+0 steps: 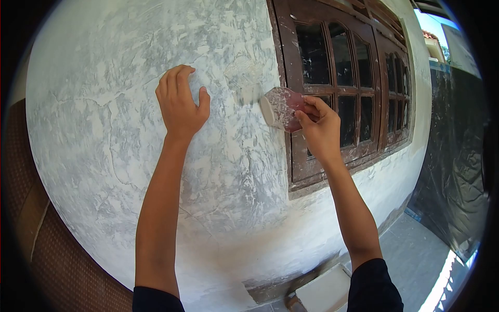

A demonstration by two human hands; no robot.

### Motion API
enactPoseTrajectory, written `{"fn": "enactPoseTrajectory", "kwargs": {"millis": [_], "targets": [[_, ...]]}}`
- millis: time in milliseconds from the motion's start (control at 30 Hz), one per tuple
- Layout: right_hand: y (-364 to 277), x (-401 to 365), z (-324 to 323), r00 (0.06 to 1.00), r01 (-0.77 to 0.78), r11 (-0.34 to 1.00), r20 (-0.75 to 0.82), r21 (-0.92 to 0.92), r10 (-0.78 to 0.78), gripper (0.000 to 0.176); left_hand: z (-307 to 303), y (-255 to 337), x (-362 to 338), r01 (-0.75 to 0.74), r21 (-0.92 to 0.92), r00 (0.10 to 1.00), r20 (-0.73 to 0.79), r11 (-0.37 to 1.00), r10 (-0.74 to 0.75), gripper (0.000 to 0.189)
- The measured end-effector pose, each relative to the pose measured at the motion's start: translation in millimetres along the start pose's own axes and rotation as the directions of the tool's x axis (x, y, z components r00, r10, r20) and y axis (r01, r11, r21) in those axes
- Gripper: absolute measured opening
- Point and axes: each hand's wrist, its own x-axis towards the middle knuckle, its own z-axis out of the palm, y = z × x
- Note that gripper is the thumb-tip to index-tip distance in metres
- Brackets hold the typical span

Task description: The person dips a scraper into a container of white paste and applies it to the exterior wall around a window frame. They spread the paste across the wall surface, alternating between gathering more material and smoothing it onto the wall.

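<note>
My right hand (322, 130) pinches a reddish-brown putty scraper (285, 107) between thumb and fingers. White putty lies along the scraper's left edge, and spatters cover its face. The tool is close to the wall beside the window frame. Just to its upper left, a rough beige patch (243, 73) stands out on the grey-white, streaky wall (228, 161). Over on the left, my left hand (182, 101) is up at the wall with nothing in it, its fingers slightly bent and the thumb apart.
A brown wooden window (338, 89) with dark panes and white spatters is set into the wall at right. Beyond it hangs dark sheeting (449, 151). Low down, a pale slab (325, 290) lies by the wall's foot on the grey floor (410, 249). Brown woven panelling (67, 255) borders the left.
</note>
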Motion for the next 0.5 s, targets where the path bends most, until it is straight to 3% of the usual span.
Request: {"fn": "enactPoseTrajectory", "kwargs": {"millis": [300,367,500], "targets": [[-1,-56,-17,0.982,-0.175,0.983,0.057,-0.057,0.178,0.027,-36,47,-80,-0.036,-0.22,0.989,0.131,0.975,0.066,0.039],[-4,-71,-20,0.97,-0.232,0.972,0.06,-0.049,0.234,0.027,-51,60,-98,-0.017,-0.313,0.967,0.236,0.95,0.095,0.041],[-13,-104,-27,0.961,-0.253,0.95,0.069,-0.183,0.269,0.026,-74,85,-128,0.04,-0.445,0.946,0.304,0.895,0.109,0.04]]}}
